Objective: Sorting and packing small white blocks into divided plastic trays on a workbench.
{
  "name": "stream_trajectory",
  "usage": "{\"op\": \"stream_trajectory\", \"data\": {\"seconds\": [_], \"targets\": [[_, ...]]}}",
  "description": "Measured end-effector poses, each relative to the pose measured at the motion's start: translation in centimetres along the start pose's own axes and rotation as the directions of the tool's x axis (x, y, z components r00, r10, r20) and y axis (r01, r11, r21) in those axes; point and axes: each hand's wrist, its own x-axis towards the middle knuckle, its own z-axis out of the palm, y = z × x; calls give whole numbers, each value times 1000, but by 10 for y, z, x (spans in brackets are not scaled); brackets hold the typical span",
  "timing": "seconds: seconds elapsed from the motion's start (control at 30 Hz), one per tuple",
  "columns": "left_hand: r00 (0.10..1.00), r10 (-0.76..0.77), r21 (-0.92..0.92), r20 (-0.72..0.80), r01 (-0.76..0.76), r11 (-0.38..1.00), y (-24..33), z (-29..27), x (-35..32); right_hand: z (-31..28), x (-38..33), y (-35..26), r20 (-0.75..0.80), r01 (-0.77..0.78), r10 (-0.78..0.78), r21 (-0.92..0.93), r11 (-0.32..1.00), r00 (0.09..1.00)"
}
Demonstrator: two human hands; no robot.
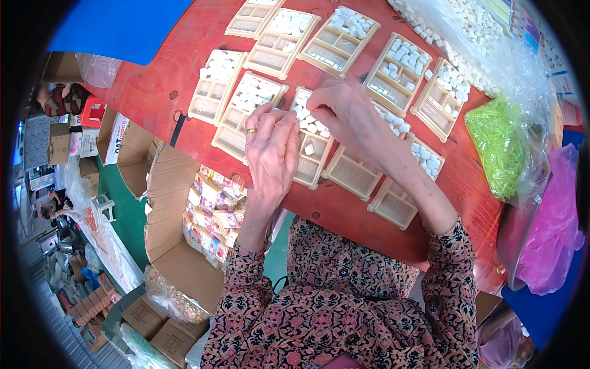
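My left hand [268, 150], with a ring on one finger, is closed over the gap between two cream compartment trays, its fingertips pressed together. My right hand [347, 114] is closed in a pinch over the tray [314, 179] in front of me. What either set of fingers holds, if anything, is hidden. Small white blocks [315, 127] lie loose in that tray's far compartment, and a single block [309, 149] sits in a smaller one nearer me. Beside my left hand, another tray [232, 143] has similar blocks [257, 92] heaped at its far end.
More partly filled trays [209, 103] stand in rows on the red table [166, 92]. A large pile of white blocks [470, 58] under clear plastic lies far right, near a bag of green shreds [496, 147]. At left, a cardboard box [178, 246] holds small colourful packs [212, 215].
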Motion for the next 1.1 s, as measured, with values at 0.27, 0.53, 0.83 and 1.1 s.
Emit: {"op": "stream_trajectory", "data": {"seconds": [0.27, 0.53, 0.83, 1.1], "targets": [[1000, 6, 2, 8, -6, 1000, 1, -2, 1, 11, 2, -1, -39, 24, -24, 23, 999, 999], [993, 48, 120, 113, -61, 991, 6, -1, 3, 6, 1, 1, -29, -48, 50, 75, 996, 998], [999, 42, 66, 34, -44, 997, 3, 0, 0, -1, -8, 7, -53, -55, 67, 194, 979, 996], [991, 81, 85, 109, -91, 992, 4, 2, 1, -17, -13, 15, 81, -317, 354, 660, 681, 932]]}}
